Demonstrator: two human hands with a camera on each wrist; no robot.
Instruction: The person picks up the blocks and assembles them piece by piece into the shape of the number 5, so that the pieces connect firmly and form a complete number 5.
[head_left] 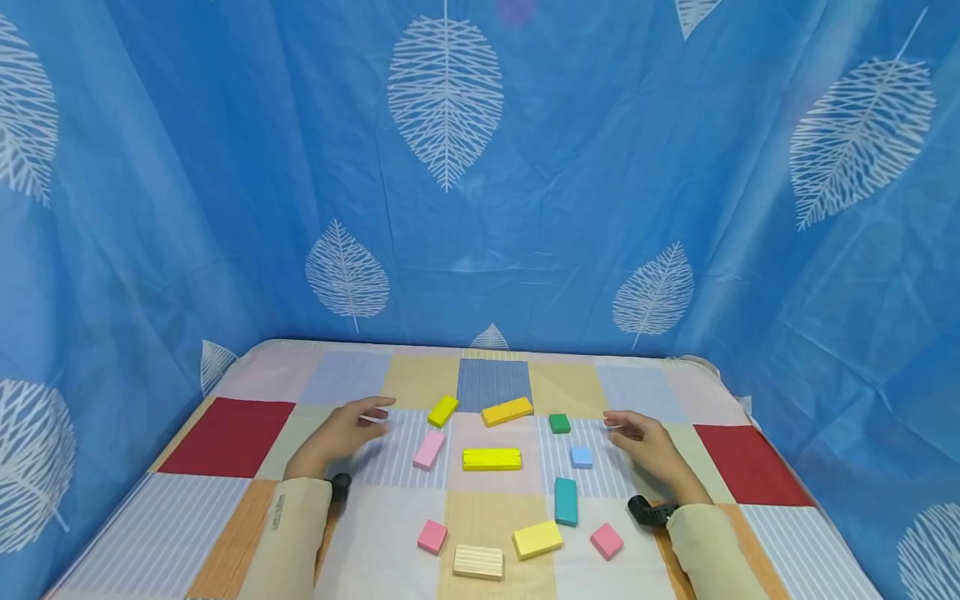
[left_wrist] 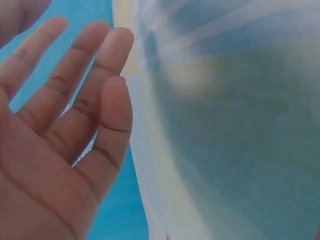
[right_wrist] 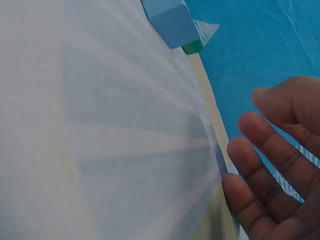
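My left hand hovers at the left of the blocks with relaxed fingers and holds nothing; its bare palm fills the left of the left wrist view. Nearest to it are a pink block and a small yellow block. On the other side my right hand is also loose and holds nothing. A small blue block and a green block lie just left of it; the right wrist view shows the blue block in front of the green one.
Between the hands lie an orange block and a bright yellow block. Closer to me are a teal block, a pale yellow block, a ridged wooden block and two pink blocks. A blue curtain surrounds the patchwork-covered table.
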